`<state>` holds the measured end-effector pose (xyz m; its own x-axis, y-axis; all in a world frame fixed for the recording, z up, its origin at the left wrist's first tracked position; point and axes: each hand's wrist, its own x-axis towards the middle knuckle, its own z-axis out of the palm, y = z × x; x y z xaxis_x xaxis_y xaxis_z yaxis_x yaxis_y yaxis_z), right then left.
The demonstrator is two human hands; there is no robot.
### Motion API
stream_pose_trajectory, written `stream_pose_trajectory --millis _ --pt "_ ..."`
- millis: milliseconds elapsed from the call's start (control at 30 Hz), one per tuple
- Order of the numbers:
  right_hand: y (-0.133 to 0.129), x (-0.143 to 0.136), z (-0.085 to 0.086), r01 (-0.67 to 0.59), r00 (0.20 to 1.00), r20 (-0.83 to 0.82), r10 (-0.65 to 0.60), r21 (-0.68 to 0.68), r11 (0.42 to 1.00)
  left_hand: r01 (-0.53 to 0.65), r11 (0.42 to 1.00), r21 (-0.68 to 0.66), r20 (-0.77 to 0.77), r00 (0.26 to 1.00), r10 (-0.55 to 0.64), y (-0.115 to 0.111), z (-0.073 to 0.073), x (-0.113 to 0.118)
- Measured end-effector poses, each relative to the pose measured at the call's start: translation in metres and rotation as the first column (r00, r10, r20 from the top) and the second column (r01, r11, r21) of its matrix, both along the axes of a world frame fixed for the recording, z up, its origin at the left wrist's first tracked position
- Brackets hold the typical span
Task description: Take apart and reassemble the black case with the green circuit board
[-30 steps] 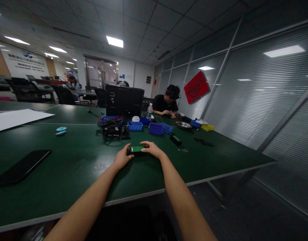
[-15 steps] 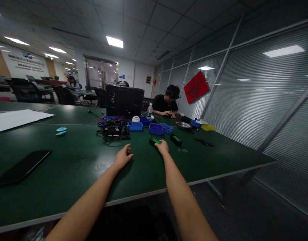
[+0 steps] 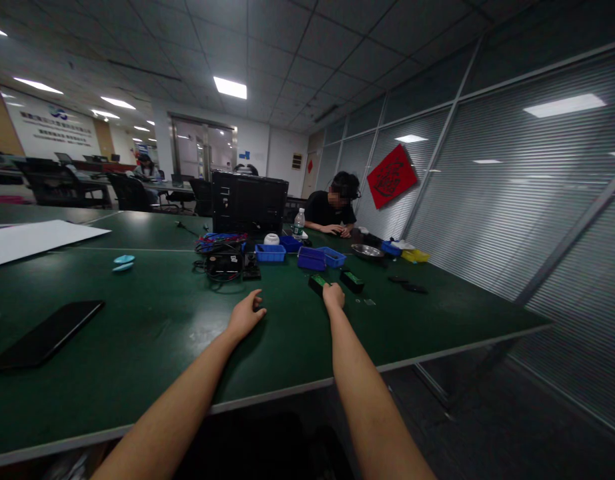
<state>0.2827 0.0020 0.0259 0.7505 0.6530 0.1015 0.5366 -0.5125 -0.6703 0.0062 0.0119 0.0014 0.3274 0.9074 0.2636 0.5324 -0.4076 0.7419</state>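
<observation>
My right hand (image 3: 333,296) is closed around the near end of a small black box with a green top (image 3: 317,283), low over the table. To its right stands a second black box with a green top (image 3: 352,281), apart from the first. My left hand (image 3: 247,314) rests on the green table (image 3: 282,347) with thumb and fingers apart, holding nothing. Two small clear pieces (image 3: 369,302) lie to the right of my right hand. What exactly the boxes are I cannot make out.
Blue bins (image 3: 270,253), a baseball (image 3: 271,239), tangled cables with a black device (image 3: 224,265) and a monitor (image 3: 249,202) stand ahead. A metal bowl (image 3: 367,251) and yellow tray (image 3: 415,256) are at right. A co-worker (image 3: 332,208) sits across. A black tablet-like slab (image 3: 47,333) lies left.
My right hand has moved slightly right with the black box, which has turned and now sits closer to the second one. My left hand has stayed in place.
</observation>
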Motion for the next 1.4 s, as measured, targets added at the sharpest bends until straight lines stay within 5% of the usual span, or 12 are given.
stream_pose_trajectory --millis 300,667,1033,1200,1400 --pt "-0.002 -0.009 0.003 -0.019 0.995 0.101 0.016 0.023 1.000 -0.010 1.000 -0.005 0.005 1.000 0.010 -0.002 0.002 0.000" --pt "-0.002 -0.033 0.000 -0.200 0.946 0.246 0.209 -0.062 0.978 -0.015 1.000 -0.022 -0.011 1.000 0.015 -0.003 0.004 0.001" --pt "0.001 -0.028 -0.003 -0.165 0.948 0.255 0.191 -0.121 0.979 -0.006 0.999 0.035 -0.011 1.000 0.007 0.000 0.000 0.001" --pt "-0.003 -0.030 -0.001 -0.045 0.915 0.397 0.071 -0.075 0.996 -0.008 0.999 0.034 -0.013 1.000 0.009 -0.003 0.003 0.001" --pt "-0.005 -0.046 -0.002 -0.104 0.846 0.518 0.122 -0.063 0.993 -0.008 1.000 0.024 -0.007 1.000 0.009 -0.005 0.005 0.001"
